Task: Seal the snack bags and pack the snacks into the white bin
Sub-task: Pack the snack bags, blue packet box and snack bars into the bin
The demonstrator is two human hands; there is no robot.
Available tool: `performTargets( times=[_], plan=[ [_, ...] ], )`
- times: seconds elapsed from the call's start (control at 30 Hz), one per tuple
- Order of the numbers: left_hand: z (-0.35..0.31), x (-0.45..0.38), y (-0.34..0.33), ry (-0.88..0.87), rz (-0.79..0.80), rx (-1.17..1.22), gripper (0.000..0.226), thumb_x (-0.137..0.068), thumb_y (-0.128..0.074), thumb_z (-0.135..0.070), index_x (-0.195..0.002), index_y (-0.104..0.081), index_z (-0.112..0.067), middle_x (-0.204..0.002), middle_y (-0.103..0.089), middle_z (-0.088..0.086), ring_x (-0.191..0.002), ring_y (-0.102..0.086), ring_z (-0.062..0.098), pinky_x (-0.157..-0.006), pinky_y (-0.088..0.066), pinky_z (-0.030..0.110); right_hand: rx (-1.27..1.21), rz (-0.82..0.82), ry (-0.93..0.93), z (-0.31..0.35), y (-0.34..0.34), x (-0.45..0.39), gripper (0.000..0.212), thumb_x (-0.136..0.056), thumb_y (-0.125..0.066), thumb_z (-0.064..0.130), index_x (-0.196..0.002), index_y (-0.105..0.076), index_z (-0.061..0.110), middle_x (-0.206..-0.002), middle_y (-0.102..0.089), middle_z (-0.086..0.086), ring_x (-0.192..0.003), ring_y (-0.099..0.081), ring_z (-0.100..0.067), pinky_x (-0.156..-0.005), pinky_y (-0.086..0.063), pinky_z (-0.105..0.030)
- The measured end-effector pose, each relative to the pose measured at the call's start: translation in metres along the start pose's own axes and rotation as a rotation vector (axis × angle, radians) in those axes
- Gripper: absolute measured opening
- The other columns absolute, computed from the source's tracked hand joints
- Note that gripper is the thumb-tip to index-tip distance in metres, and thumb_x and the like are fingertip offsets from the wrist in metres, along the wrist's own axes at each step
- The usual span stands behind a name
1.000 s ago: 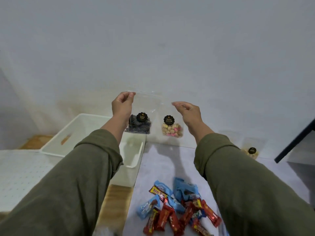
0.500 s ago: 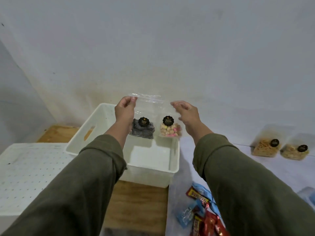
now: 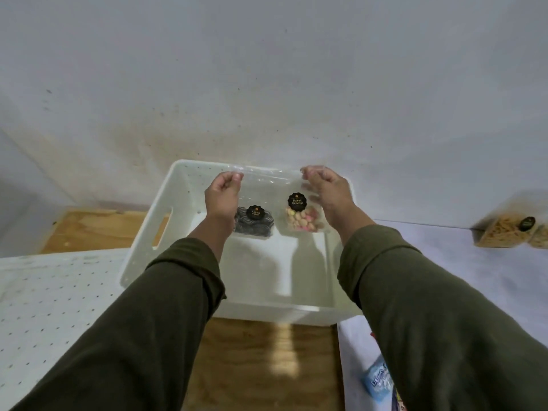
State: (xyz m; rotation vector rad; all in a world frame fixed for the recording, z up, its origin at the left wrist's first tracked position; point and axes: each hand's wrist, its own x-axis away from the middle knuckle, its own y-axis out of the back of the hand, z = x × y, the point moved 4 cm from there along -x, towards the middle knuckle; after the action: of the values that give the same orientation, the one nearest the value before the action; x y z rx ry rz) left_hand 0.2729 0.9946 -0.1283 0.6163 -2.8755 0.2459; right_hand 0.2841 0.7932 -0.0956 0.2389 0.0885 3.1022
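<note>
Grey wall (image 3: 267, 69) fills the back, and a wooden table (image 3: 95, 229) with a white sheet (image 3: 444, 262) on its right side lies under everything.

The fingers (image 3: 234, 180) of the left hand (image 3: 222, 197) are curled and pinch the top edge of a clear bag of dark snacks (image 3: 253, 222). The fingers (image 3: 314, 173) of the right hand (image 3: 329, 194) are bent over the top of a second clear bag, the one with pale and pink biscuits (image 3: 302, 222); it looks held there, though the exact grip cannot be seen well. Both bags hang side by side, touching or nearly so, and each has a round black sticker. Green sleeves (image 3: 178, 292) cover both arms.

Both bags are held over the white bin (image 3: 142, 232), low between its walls. Nothing else can be seen lying inside it.

From how things look, the task is only partly done. These two bags seem to be closed and are about to be set down in the bin. Much is left. More snack bags (image 3: 501, 232) wait by the wall on the right. A blue wrapped snack (image 3: 379, 381) is seen at the bottom right on the sheet. All of these must still be packed, and whether the far bags are sealed cannot be told.
</note>
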Motion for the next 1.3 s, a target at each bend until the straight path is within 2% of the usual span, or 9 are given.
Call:
performTargets(
  times=[0.13, 0.37, 0.53, 0.63, 0.73, 0.87, 1.0, 1.2, 1.3],
  plan=[
    [0.007, -0.013, 0.003, -0.015, -0.019, -0.005, 0.024, -0.096, -0.052, -0.012, -0.114, -0.059, 0.001, -0.120, -0.062, 0.018, -0.100, -0.060, 0.026, -0.103, -0.036, 0.053, -0.061, -0.044, -0.033, -0.013, -0.005, -0.009, 0.014, -0.093, -0.055, 0.021, -0.081, -0.063, 0.021, -0.091, -0.062, 0.008, -0.090, -0.054, -0.011, -0.068, -0.040, -0.024],
    [0.036, -0.034, -0.003, -0.001, -0.010, -0.069, 0.018, -0.096, -0.051, -0.018, -0.105, -0.062, -0.007, -0.077, -0.056, -0.009, -0.085, -0.050, 0.019, -0.092, -0.041, 0.062, -0.120, -0.159, -0.137, -0.051, 0.001, -0.026, 0.018, -0.094, -0.054, 0.023, -0.077, -0.061, 0.024, -0.089, -0.062, 0.009, -0.080, -0.053, -0.009, -0.048, -0.041, -0.020],
    [0.041, -0.046, -0.010, -0.023, 0.020, -0.093, 0.013, -0.096, -0.050, -0.018, -0.093, -0.062, -0.013, -0.075, -0.055, -0.009, -0.076, -0.051, 0.013, -0.068, -0.045, 0.027, -0.138, -0.230, -0.168, -0.073, 0.003, -0.032, 0.017, -0.094, -0.055, 0.023, -0.078, -0.061, 0.024, -0.099, -0.062, 0.001, -0.086, -0.054, -0.014, -0.045, -0.043, -0.017],
    [0.043, -0.049, -0.011, -0.022, 0.008, -0.122, 0.016, -0.095, -0.051, -0.019, -0.099, -0.063, -0.009, -0.073, -0.053, -0.011, -0.067, -0.047, 0.005, -0.059, -0.040, 0.021, -0.135, -0.278, -0.171, -0.078, 0.007, -0.037, 0.015, -0.093, -0.057, 0.023, -0.078, -0.061, 0.025, -0.110, -0.062, -0.003, -0.098, -0.054, -0.018, -0.048, -0.042, -0.018],
    [0.043, -0.050, -0.013, -0.058, -0.006, -0.143, 0.020, -0.095, -0.052, -0.017, -0.107, -0.062, -0.005, -0.077, -0.056, -0.011, -0.069, -0.049, 0.001, -0.067, -0.044, 0.016, -0.131, -0.313, -0.155, -0.081, 0.011, -0.041, 0.014, -0.091, -0.060, 0.022, -0.077, -0.059, 0.026, -0.109, -0.062, -0.003, -0.098, -0.052, -0.018, -0.060, -0.041, -0.023],
    [0.043, -0.046, -0.014, -0.074, 0.013, -0.164, 0.012, -0.094, -0.055, -0.017, -0.103, -0.061, -0.014, -0.081, -0.058, -0.011, -0.073, -0.052, 0.004, -0.083, -0.051, 0.041, -0.116, -0.310, -0.147, -0.082, 0.010, -0.041, 0.014, -0.089, -0.062, 0.021, -0.078, -0.057, 0.027, -0.091, -0.057, 0.009, -0.089, -0.052, -0.010, -0.066, -0.037, -0.023],
    [0.038, -0.040, -0.013, -0.117, 0.036, -0.183, 0.020, -0.093, -0.054, -0.013, -0.113, -0.057, -0.008, -0.103, -0.063, 0.016, -0.085, -0.052, 0.014, -0.090, -0.049, 0.051, -0.100, -0.300, -0.155, -0.079, 0.009, -0.039, 0.010, -0.088, -0.064, 0.025, -0.083, -0.055, 0.028, -0.096, -0.058, 0.007, -0.088, -0.052, -0.006, -0.068, -0.037, -0.024],
    [0.018, -0.037, -0.007, -0.172, 0.045, -0.156, 0.030, -0.091, -0.058, -0.011, -0.118, -0.052, -0.020, -0.119, -0.057, 0.014, -0.107, -0.054, 0.021, -0.102, -0.046, 0.044, -0.041, -0.287, -0.040, -0.058, 0.017, -0.032, 0.011, -0.085, -0.065, 0.034, -0.093, -0.057, 0.035, -0.103, -0.060, 0.011, -0.103, -0.056, -0.008, -0.087, -0.043, -0.023],
    [-0.004, -0.030, -0.007, -0.213, 0.067, -0.171, 0.030, -0.092, -0.057, -0.010, -0.120, -0.054, -0.019, -0.128, -0.056, 0.009, -0.117, -0.052, 0.019, -0.106, -0.041, 0.036, -0.067, -0.279, 0.005, -0.038, 0.018, -0.028, 0.015, -0.088, -0.063, 0.028, -0.102, -0.057, 0.030, -0.101, -0.060, 0.008, -0.098, -0.057, -0.008, -0.079, -0.041, -0.017]
  ],
)
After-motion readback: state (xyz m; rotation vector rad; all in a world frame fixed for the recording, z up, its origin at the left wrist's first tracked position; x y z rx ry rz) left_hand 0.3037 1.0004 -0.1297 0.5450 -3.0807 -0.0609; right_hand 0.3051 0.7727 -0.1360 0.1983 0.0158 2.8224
